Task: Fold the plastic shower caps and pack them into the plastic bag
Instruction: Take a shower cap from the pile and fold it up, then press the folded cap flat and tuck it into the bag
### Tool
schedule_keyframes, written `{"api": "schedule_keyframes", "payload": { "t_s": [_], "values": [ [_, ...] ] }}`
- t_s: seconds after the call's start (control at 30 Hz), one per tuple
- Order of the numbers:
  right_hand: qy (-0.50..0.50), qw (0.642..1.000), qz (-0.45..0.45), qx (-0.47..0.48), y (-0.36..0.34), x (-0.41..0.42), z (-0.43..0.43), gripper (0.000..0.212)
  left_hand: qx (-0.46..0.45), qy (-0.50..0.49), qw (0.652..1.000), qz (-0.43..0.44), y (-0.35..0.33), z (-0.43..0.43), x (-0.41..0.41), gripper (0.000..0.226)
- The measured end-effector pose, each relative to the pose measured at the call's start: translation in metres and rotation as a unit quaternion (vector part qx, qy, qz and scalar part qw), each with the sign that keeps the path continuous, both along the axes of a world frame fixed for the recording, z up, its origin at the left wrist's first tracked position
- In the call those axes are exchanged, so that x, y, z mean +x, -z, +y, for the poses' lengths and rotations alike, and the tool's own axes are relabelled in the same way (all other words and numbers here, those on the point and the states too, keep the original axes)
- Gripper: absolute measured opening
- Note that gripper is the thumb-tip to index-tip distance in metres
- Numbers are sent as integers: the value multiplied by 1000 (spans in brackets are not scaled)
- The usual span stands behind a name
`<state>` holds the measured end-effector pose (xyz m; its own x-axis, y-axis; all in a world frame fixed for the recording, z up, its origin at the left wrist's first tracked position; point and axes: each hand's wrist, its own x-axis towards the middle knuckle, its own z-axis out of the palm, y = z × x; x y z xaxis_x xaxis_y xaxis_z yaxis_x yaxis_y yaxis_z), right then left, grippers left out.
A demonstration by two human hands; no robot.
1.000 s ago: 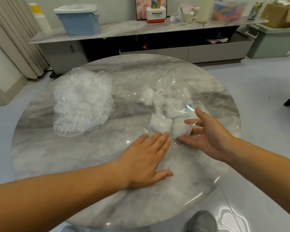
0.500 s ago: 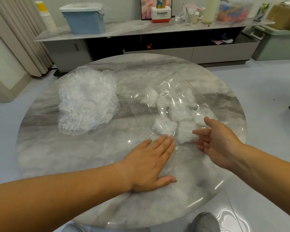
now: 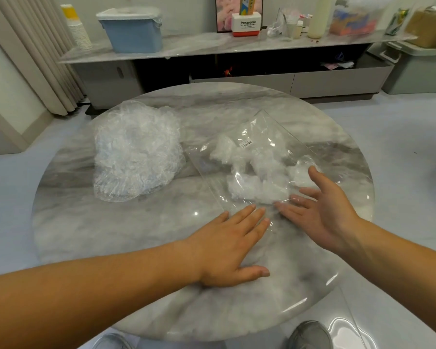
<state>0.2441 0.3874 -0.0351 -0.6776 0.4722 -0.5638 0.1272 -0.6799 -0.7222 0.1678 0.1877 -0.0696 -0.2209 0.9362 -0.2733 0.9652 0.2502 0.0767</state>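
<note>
- Your left grip (image 3: 227, 248) lies flat and palm down, fingers straight and together, holding nothing. Its fingertips (image 3: 258, 214) press on the near end of the plastic bag (image 3: 207, 170). If that pressure eases, I judge the slick film could skate on the polished tabletop (image 3: 111, 235) and carry the mouth away from you.
- Your right grip (image 3: 322, 212) is wide open at the bag's near right side, palm turned inward, fingers spread and closed on nothing. Its fingertips seem to sit under the clear film, but glare keeps me from being sure.
- Push too hard there and the folded caps (image 3: 257, 190) may spring apart or bunch toward the bag's far corner. They look loosely bundled, with nothing binding them.
- Clear film on clear film makes the mouth hard to find, so you could slide over the bag rather than into it.
- The pile of unfolded caps (image 3: 136, 152) sits to the left of the bag, apart from it, so much of the task looks undone. A sweeping forearm could drag the pile along.
- The caps are thin, crinkled and translucent white. Inside the bag, several small folded wads lie clustered and touching one another, just beyond both grips.
- The bag lies flat and skewed, one corner pointing away from you, with a small barcode label (image 3: 247, 145) near its middle.
</note>
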Motion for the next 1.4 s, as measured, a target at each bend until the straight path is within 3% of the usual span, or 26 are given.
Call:
{"api": "schedule_keyframes", "payload": {
  "t_s": [0.2, 0.33, 0.53, 0.73, 0.93, 1.07, 1.2, 1.4],
  "values": [
    [-30, 978, -122, 167, -16, 28, -2, 52, 1, 3, 1000, -4, -2, -4, 0, 83],
    [-44, 960, -117, 249, -23, 26, -13, 30, 12, -21, 999, -22, -7, -15, -6, 79],
    [-173, 917, -16, 358, -28, 0, -61, 35, 73, -247, 966, 16, -23, -56, -45, 75],
    [-346, 833, 34, 431, -21, -30, -108, 36, 7, -436, 900, 17, -14, -121, -94, 71],
    [-414, 797, 23, 439, -6, -50, -127, 35, 33, -387, 921, 16, -3, -155, -101, 41],
    [-422, 785, 23, 453, -3, -55, -128, 36, 36, -317, 945, 63, -4, -169, -81, 49],
    [-425, 702, 46, 569, 0, -48, -128, 43, 25, -217, 974, 57, -6, -177, -43, 75],
    [-526, 519, 148, 657, 12, -26, -129, 55, 49, -103, 993, -8, -10, -177, -5, 57]
  ]
}}
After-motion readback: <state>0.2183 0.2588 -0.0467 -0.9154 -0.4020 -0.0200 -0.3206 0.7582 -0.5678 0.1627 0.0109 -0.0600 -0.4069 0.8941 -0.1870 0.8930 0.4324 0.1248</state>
